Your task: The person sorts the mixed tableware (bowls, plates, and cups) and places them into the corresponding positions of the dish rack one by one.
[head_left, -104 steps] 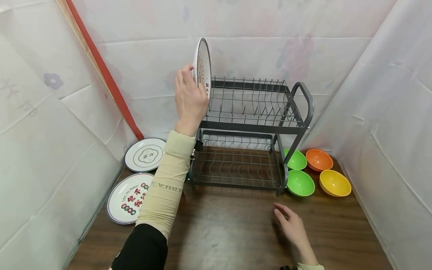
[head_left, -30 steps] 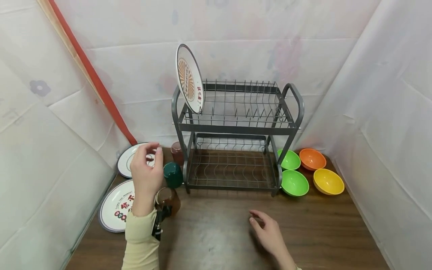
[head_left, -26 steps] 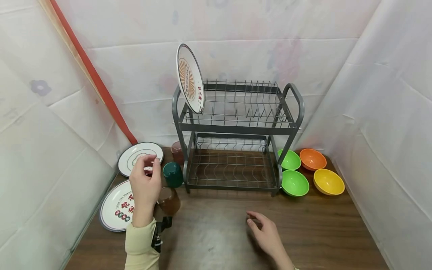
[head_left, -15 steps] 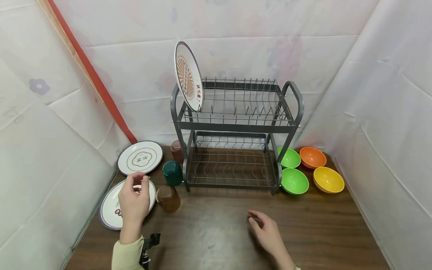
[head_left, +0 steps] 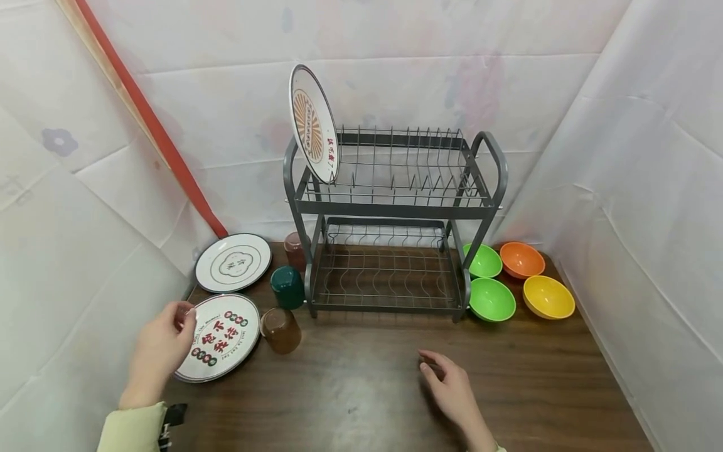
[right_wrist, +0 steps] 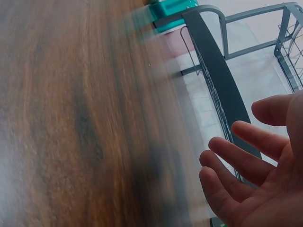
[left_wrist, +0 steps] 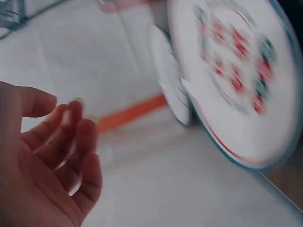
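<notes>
My left hand (head_left: pixel 160 348) is at the left edge of the near plate (head_left: pixel 220 336), which is white with red characters and a blue rim. In the left wrist view its fingers are loosely bent with nothing between them, and that plate (left_wrist: pixel 236 71) stands to their right. Behind it lies a second white plate (head_left: pixel 234 263) with a flower-shaped outline. A third plate (head_left: pixel 313 125), with an orange sunburst, leans upright at the left end of the dark dish rack's (head_left: pixel 390 210) upper tier. My right hand (head_left: pixel 452 389) hovers low over the table's front, fingers relaxed, holding nothing.
Left of the rack stand a brown glass (head_left: pixel 280 329), a dark green cup (head_left: pixel 287 287) and a reddish glass (head_left: pixel 295 250). On its right sit two green bowls (head_left: pixel 492 300), an orange bowl (head_left: pixel 522 260) and a yellow bowl (head_left: pixel 548 297). White sheeting (head_left: pixel 638 207) borders the wooden table.
My left hand set the sunburst plate in the rack's upper tier and let go. It then came down and left to the near plate's edge. The right hand shifted slightly left.
</notes>
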The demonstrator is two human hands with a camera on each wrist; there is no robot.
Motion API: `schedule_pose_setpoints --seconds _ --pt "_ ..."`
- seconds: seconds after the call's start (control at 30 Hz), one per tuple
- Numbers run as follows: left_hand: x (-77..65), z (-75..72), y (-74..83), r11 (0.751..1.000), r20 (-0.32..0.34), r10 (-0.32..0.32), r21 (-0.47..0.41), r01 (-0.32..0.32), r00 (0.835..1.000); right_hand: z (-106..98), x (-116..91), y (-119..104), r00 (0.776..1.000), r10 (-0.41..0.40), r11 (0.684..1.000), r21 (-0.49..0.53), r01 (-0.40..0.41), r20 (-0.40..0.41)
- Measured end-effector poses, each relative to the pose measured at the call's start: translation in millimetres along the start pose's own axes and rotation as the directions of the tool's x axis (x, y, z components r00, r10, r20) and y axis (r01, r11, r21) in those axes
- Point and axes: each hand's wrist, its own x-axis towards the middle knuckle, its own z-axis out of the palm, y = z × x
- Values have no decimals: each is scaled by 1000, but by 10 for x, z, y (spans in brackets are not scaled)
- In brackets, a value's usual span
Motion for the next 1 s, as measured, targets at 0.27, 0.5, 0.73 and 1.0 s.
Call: schedule_pose_setpoints --seconds 0.27,0.5,0.73,1.0 --pt "19 -26 -707 962 188 -225 195 189 956 -3 3 -14 1000 0 1000 -4 0 13" --pt "72 19 -967 907 315 -393 284 309 864 -12 4 -4 1000 3 1000 -6 -3 9" --pt "39 181 -1065 882 432 -471 254 397 769 -11 10 14 1000 6 999 -35 -6 8" --pt "46 313 -1088 876 427 -481 226 425 765 -2 12 53 1000 1 998 -61 -1 7"
